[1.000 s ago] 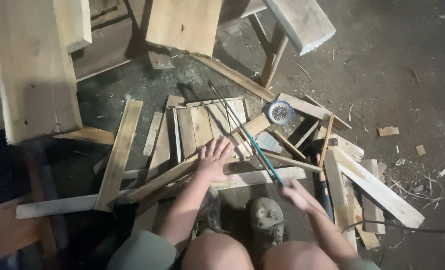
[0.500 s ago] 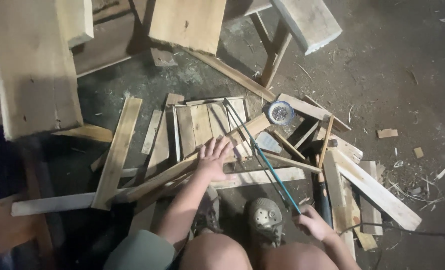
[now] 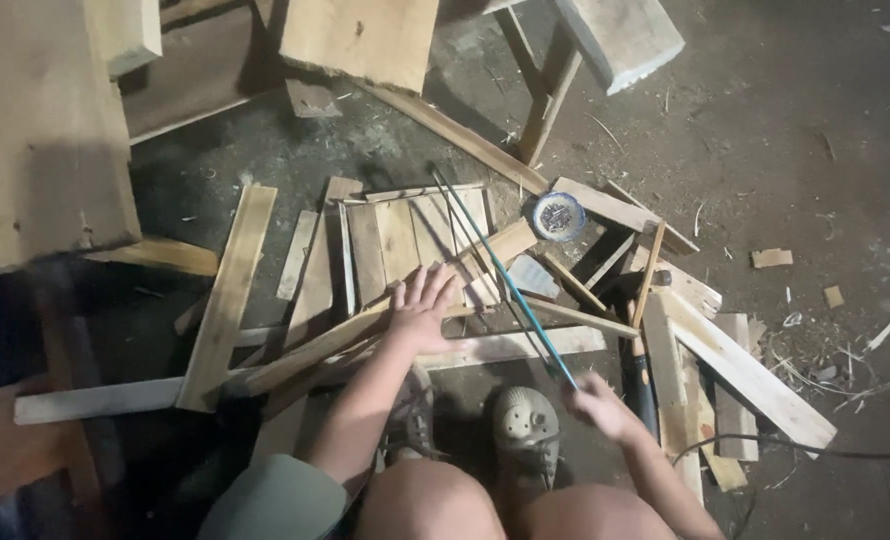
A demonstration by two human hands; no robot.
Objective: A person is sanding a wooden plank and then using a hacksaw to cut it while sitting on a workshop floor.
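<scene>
My left hand [image 3: 421, 305] lies flat, fingers spread, on a small panel of nailed wooden slats [image 3: 405, 240] and a long batten [image 3: 315, 350] crossing it. My right hand [image 3: 600, 405] grips the near end of a thin blue-green rod [image 3: 500, 270], which slants up and left over the panel to its far corner. The hand is blurred. My two shoes [image 3: 525, 430] stand on the dirt floor just below the panel, between my knees.
A small round tin of nails [image 3: 558, 215] sits right of the panel. Loose slats and boards [image 3: 735, 365] are scattered right and left [image 3: 227, 295]. Large planks [image 3: 40, 140] and a wooden stool leg [image 3: 550, 95] stand at the back. A black cable [image 3: 815, 452] runs at lower right.
My right hand has drawn the rod down and toward me, then held near my right knee. The left hand stays pressed on the slats.
</scene>
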